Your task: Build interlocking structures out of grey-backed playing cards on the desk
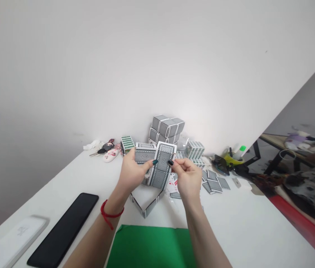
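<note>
My left hand [131,172] is closed around a deck of grey-backed playing cards [145,154], held above the white table [244,223]. My right hand [187,178] pinches one grey-backed card [163,163] by its right edge, standing it upright in front of the deck. Both hands have dark painted nails, and a red string circles my left wrist. Beneath the hands lies an opened card carton [148,203] with its flap spread.
Stacked card boxes [167,128] and several loose decks [215,184] lie behind and to the right. A black phone [65,229] and a white case [12,243] sit at the left, with keys and charms [108,150] further back. A green sheet [152,247] lies near me.
</note>
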Demonstrator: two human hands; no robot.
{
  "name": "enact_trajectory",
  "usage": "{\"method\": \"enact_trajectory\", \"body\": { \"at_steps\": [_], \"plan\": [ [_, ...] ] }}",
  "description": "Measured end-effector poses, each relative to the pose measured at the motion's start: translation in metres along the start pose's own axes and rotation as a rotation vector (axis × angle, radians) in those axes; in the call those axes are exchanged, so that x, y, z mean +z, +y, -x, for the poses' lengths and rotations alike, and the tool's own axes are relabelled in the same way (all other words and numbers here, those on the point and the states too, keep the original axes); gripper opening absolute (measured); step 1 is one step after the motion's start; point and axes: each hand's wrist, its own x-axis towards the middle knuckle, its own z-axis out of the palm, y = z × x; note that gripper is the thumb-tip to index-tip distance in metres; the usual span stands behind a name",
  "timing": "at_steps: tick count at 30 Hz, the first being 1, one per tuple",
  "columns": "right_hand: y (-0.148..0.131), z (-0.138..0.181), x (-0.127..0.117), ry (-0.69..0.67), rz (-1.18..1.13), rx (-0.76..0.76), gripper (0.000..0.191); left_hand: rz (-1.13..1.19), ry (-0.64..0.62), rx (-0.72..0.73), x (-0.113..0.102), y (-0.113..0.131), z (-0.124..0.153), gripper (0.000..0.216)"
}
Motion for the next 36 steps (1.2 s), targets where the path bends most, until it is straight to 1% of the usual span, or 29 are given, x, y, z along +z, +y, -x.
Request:
{"method": "enact_trajectory", "body": {
  "at_steps": [2,5,6,8,10,11,15,19,21,25,28,30,32,34,36],
  "plan": [
    [0.000,-0.003,-0.004,-0.058,-0.004,-0.009,0.023,-0.010,0.004,-0.003,0.000,0.002,0.001,0.031],
    [0.000,-0.008,-0.008,-0.191,-0.042,0.032,0.025,-0.012,0.012,-0.018,-0.002,0.004,0.000,0.031],
    [0.000,-0.010,-0.009,-0.242,-0.069,0.060,0.027,0.004,0.013,-0.027,-0.003,0.005,-0.001,0.032],
    [0.000,-0.013,-0.011,-0.337,-0.141,0.130,0.039,0.056,0.005,-0.051,-0.005,0.004,-0.003,0.036],
    [0.001,-0.016,-0.012,-0.386,-0.206,0.194,0.047,0.113,-0.019,-0.079,-0.007,0.004,-0.005,0.040],
    [0.001,-0.018,-0.013,-0.394,-0.231,0.219,0.046,0.136,-0.041,-0.093,-0.008,0.003,-0.006,0.041],
    [0.004,-0.021,-0.016,-0.447,-0.344,0.298,0.031,0.206,-0.142,-0.156,-0.011,0.000,-0.008,0.039],
    [0.008,-0.023,-0.018,-0.533,-0.462,0.393,0.020,0.241,-0.175,-0.209,-0.011,-0.002,-0.008,0.041],
    [0.011,-0.025,-0.018,-0.567,-0.467,0.423,0.019,0.259,-0.188,-0.207,-0.010,-0.003,-0.008,0.043],
    [0.017,-0.026,-0.017,-0.627,-0.413,0.455,0.024,0.268,-0.202,-0.191,-0.009,-0.005,-0.008,0.041],
    [0.026,-0.028,-0.015,-0.625,-0.324,0.466,0.026,0.247,-0.175,-0.176,-0.012,-0.006,-0.009,0.039],
    [0.036,-0.032,-0.018,-0.567,-0.181,0.406,0.027,0.229,-0.147,-0.162,-0.016,-0.005,-0.010,0.039],
    [0.050,-0.040,-0.023,-0.439,0.133,0.264,0.026,0.199,-0.115,-0.155,-0.019,-0.006,-0.012,0.040],
    [0.067,-0.048,-0.029,-0.282,0.636,0.110,0.026,0.158,-0.074,-0.150,-0.021,-0.008,-0.014,0.041],
    [0.086,-0.054,-0.033,-0.238,0.785,0.091,0.019,0.122,-0.036,-0.145,-0.021,-0.012,-0.016,0.043]
  ]
}}
